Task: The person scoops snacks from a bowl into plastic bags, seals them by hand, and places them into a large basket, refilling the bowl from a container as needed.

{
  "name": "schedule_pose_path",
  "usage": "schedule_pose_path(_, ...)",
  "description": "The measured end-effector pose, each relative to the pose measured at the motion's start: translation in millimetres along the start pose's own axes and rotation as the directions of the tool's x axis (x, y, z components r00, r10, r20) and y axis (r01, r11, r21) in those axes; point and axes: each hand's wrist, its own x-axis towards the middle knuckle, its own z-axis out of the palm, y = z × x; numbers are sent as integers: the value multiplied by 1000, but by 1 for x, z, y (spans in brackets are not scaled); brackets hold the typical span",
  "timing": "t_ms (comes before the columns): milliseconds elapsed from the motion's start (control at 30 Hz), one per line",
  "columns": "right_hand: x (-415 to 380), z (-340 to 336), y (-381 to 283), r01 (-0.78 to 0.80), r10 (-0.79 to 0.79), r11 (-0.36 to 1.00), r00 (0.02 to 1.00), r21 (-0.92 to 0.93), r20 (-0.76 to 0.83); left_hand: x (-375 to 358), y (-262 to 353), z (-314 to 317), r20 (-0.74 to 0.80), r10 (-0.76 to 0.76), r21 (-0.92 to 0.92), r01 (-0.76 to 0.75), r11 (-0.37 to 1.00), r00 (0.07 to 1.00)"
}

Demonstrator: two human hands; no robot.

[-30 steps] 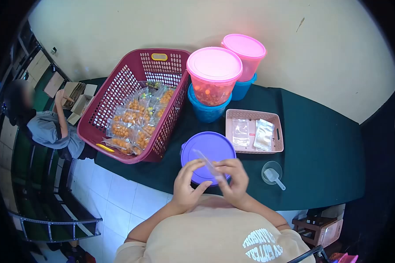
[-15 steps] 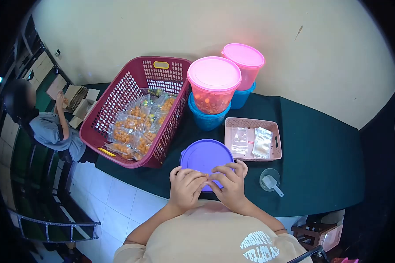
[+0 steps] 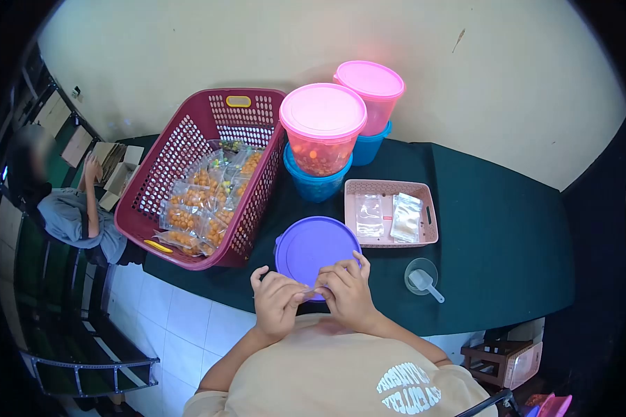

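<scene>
Maroon plastic marks the basket [image 3: 188, 149], set left of the purple lid [image 3: 316, 244] and filled with sealed snack packets [image 3: 205, 198]. Beyond the basket's left edge a seated person [image 3: 66, 208] is seen. Just below the lid's near rim the left hand [image 3: 277, 304] and right hand [image 3: 348, 292] are brought together — fingertips pinched on something small and clear, too small to be made out. Behind the lid, two pink-lidded tubs [image 3: 323, 128] are stacked on blue bowls. To the lid's right a pink tray [image 3: 391, 186] is laid with empty bags [image 3: 389, 217] — a scoop [image 3: 423, 281] is seen below the tray.
</scene>
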Motion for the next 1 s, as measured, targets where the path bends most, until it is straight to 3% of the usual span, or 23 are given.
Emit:
schedule_pose_path(133, 6, -3, -1, -13, 13, 998, 1000, 54, 3, 5, 3, -9, -30, -89, -154, 84, 984, 996)
schedule_pose_path(567, 3, 0, 8, -117, 114, 988, 993, 103, 28, 3, -8, -17, -76, -128, -190, 111, 975, 989)
schedule_pose_path(633, 0, 6, 8, -345, 317, 735, 936, 583, 155, 3, -2, -11, -71, -485, -538, 376, 755, 872)
schedule_pose_path(700, -1, 17, -1, -376, 291, 680, 926, 630, 239, 2, -11, -8, -34, -438, -514, 360, 778, 898)
schedule_pose_path(767, -1, 24, -6, -404, 258, 625, 914, 668, 312, 7, -10, 0, 69, -655, -894, 338, 294, 752)
schedule_pose_path(800, -2, 27, -6, -492, 268, 558, 869, 668, 415, 10, -13, 0, 117, -620, -931, 304, 205, 776)
schedule_pose_path(833, -4, 31, -6, -576, 269, 488, 814, 656, 515, 10, -12, -1, 118, -619, -931, 303, 203, 776)
schedule_pose_path(867, -10, 38, -2, -554, 267, 427, 832, 715, 485, 11, -8, -1, 156, -638, -923, 341, 178, 754)
schedule_pose_path(967, -7, 32, 0, -615, 317, 393, 788, 683, 527, 2, -18, -3, 250, -622, -871, 453, 189, 742)
schedule_pose_path(1000, -5, 29, -2, -617, 321, 393, 787, 681, 528, 1, -19, -5, 352, -566, -798, 555, 234, 746)
